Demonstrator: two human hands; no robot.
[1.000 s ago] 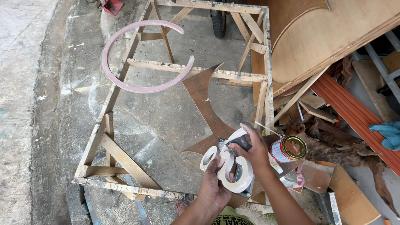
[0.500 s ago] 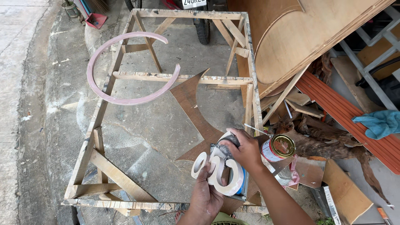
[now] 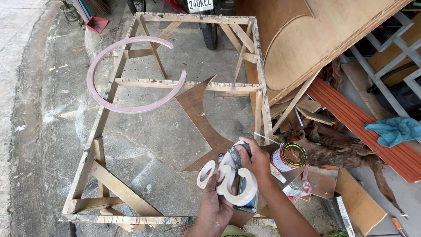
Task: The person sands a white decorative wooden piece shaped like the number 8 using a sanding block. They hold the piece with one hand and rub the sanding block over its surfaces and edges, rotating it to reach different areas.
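Head view shows me both hands low in the middle, above the near right corner of a bare wooden frame (image 3: pixel 258 105) that serves as the table. My left hand (image 3: pixel 215 206) holds a pale cut-out piece with curled, scroll-like loops (image 3: pixel 228 182); the fingers are closed around its lower part from below. My right hand (image 3: pixel 256 160) presses a dark grey pad or small cloth (image 3: pixel 234 154) against the upper edge of this piece, with its fingers closed narrow on the pad. I cannot tell if the pad is sandpaper or a rag.

Just to the right of the right hand stands an open tin can (image 3: pixel 289 157) with a gold rim, and a thin stick (image 3: pixel 265 138) lies near its far left side. From this I judge the work on the pale piece is in the middle: its surface looks even and light, but I cannot see which parts are already treated and which are left.

On the far left of the frame rests a pinkish open ring (image 3: pixel 127 107), which looks already coated. A brown pointed board (image 3: pixel 199 114) lies across the middle. On the right are stacked plywood panels (image 3: pixel 302 44), orange slats (image 3: pixel 351 114) and a blue cloth (image 3: pixel 394 130). All this stands over a concrete floor (image 3: pixel 39 131).
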